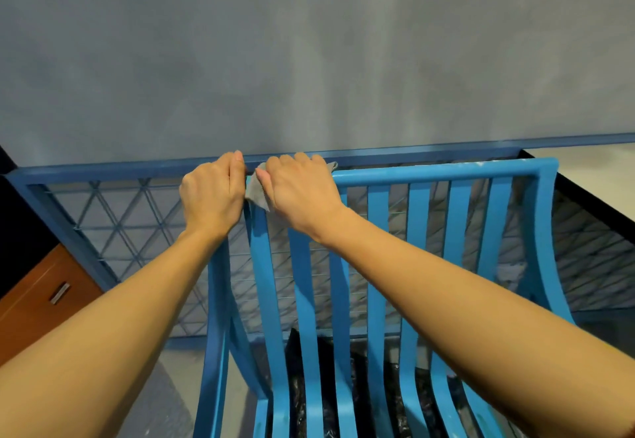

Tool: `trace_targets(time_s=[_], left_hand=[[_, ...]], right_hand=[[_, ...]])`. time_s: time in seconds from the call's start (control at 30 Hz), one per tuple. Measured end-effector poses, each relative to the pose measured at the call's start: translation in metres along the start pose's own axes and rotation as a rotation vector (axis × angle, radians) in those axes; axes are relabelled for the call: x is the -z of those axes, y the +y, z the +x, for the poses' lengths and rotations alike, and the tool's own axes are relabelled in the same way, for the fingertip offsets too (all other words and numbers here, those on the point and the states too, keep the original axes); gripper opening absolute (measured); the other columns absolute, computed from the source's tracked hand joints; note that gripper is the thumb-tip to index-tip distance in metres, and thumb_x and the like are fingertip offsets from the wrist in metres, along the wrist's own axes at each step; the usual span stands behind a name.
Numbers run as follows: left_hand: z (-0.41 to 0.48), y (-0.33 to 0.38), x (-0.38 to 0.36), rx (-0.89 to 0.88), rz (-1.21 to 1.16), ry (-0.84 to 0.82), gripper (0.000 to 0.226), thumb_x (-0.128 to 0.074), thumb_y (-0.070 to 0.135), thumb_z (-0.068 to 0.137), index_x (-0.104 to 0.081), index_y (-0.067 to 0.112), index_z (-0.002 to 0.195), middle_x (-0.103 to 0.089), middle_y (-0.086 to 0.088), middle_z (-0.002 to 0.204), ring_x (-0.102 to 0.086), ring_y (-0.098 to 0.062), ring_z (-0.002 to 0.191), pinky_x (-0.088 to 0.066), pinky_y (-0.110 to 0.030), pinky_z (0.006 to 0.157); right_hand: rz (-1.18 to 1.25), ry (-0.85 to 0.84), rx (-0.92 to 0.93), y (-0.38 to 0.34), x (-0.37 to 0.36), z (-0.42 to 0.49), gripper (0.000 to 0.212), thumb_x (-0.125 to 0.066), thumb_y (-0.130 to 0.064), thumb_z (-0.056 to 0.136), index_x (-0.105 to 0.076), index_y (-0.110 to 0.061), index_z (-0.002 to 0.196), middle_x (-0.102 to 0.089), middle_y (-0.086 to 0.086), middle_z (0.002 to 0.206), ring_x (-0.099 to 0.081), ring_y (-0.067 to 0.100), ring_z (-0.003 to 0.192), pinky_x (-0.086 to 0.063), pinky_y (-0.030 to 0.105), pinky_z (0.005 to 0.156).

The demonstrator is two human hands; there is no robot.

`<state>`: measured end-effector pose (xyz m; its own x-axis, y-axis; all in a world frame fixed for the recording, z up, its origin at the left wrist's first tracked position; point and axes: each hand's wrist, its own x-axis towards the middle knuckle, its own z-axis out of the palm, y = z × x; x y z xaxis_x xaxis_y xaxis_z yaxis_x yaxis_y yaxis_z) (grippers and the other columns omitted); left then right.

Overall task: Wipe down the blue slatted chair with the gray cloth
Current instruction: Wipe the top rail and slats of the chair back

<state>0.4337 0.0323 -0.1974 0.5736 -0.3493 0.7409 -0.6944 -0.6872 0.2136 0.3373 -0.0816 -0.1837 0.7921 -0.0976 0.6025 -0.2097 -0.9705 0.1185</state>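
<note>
Blue slatted chair [378,266]: left hand [211,193] grips its top rail; right hand [302,190] presses gray cloth [256,192] there.

Standing behind: blue metal railing [113,167] with wire lattice panel [130,217], grey wall [309,53] beyond. Showing at lower left: brown wooden cabinet [41,303] with metal handle [59,293]. Lying below: black plastic bag [323,369].
</note>
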Motion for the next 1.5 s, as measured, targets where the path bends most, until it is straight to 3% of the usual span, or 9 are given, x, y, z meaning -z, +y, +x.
trace_targets(time_s=[0.3,0.43,0.57,0.67,0.87,1.03,1.23,1.4,1.5], left_hand=[[-0.001,0.005,0.006,0.049,0.01,-0.036,0.044,-0.032,0.033,0.104,-0.048,0.014,0.068,-0.049,-0.008,0.058,-0.045,-0.027,0.056,-0.025,-0.035,0.056],[0.0,0.006,0.004,0.061,0.023,-0.043,0.044,-0.033,0.034,0.104,-0.046,0.015,0.066,-0.045,-0.007,0.057,-0.042,-0.028,0.056,-0.023,-0.035,0.056],[-0.001,-0.003,0.0,0.052,0.011,-0.021,0.048,-0.025,0.042,0.1,-0.045,0.016,0.065,-0.044,-0.008,0.056,-0.043,-0.031,0.054,-0.027,-0.037,0.054],[-0.001,-0.001,-0.001,0.042,-0.021,-0.01,0.049,-0.023,0.043,0.1,-0.044,0.016,0.065,-0.045,-0.008,0.057,-0.044,-0.03,0.054,-0.028,-0.037,0.054],[0.0,-0.004,0.0,0.057,-0.036,0.0,0.053,-0.025,0.036,0.1,-0.051,0.01,0.063,-0.048,-0.013,0.059,-0.048,-0.034,0.057,-0.028,-0.037,0.055],[-0.001,-0.004,-0.002,0.039,-0.057,0.0,0.051,-0.024,0.032,0.097,-0.05,0.006,0.062,-0.048,-0.014,0.056,-0.046,-0.034,0.054,-0.024,-0.037,0.054],[-0.001,-0.003,-0.003,0.027,-0.108,0.002,0.052,-0.022,0.033,0.095,-0.054,0.005,0.064,-0.051,-0.014,0.057,-0.045,-0.03,0.054,-0.023,-0.036,0.055],[0.0,-0.002,0.002,0.015,-0.164,0.01,0.044,-0.016,0.038,0.09,-0.036,0.013,0.06,-0.042,-0.01,0.054,-0.039,-0.032,0.054,-0.019,-0.036,0.054],[-0.001,-0.007,-0.002,0.03,-0.187,0.0,0.05,-0.016,0.037,0.091,-0.05,0.008,0.07,-0.052,-0.014,0.06,-0.044,-0.032,0.06,-0.02,-0.037,0.057]], right_hand=[[-0.006,0.026,-0.035,0.049,0.009,-0.02,0.034,-0.029,-0.036,0.102,-0.048,-0.02,0.079,-0.062,0.005,0.076,-0.037,0.024,0.065,-0.028,0.036,0.064],[-0.188,-0.172,-0.026,0.06,0.022,-0.015,0.027,-0.041,-0.024,0.096,-0.037,-0.016,0.071,-0.052,0.005,0.07,-0.044,0.028,0.059,-0.035,0.036,0.054],[0.026,-0.409,-0.247,0.052,0.037,0.006,0.031,-0.036,-0.031,0.096,-0.047,-0.013,0.074,-0.051,0.007,0.08,-0.049,0.03,0.075,-0.039,0.037,0.067],[0.064,-0.471,-0.248,0.029,0.032,0.023,0.032,-0.037,-0.034,0.096,-0.052,-0.013,0.077,-0.053,0.008,0.082,-0.053,0.031,0.079,-0.039,0.036,0.068],[-0.068,-0.123,0.014,-0.017,0.005,0.023,0.024,-0.043,-0.03,0.095,-0.062,-0.015,0.089,-0.065,0.004,0.086,-0.058,0.029,0.073,-0.03,0.035,0.057],[0.029,0.13,0.007,-0.011,-0.008,-0.002,0.033,-0.035,-0.034,0.1,-0.057,-0.016,0.084,-0.061,0.005,0.079,-0.054,0.026,0.072,-0.027,0.038,0.064],[0.047,0.099,0.064,0.003,-0.001,-0.015,0.03,-0.036,-0.034,0.099,-0.057,-0.013,0.094,-0.058,0.006,0.087,-0.05,0.025,0.078,-0.03,0.036,0.069],[-0.054,-0.11,0.015,-0.017,0.012,0.016,0.025,-0.034,-0.028,0.099,-0.053,-0.017,0.086,-0.05,0.003,0.079,-0.056,0.029,0.076,-0.031,0.037,0.061],[-0.009,-0.149,-0.052,-0.03,0.013,0.026,0.027,-0.038,-0.026,0.098,-0.061,-0.014,0.094,-0.058,0.003,0.083,-0.059,0.027,0.079,-0.035,0.034,0.062]])
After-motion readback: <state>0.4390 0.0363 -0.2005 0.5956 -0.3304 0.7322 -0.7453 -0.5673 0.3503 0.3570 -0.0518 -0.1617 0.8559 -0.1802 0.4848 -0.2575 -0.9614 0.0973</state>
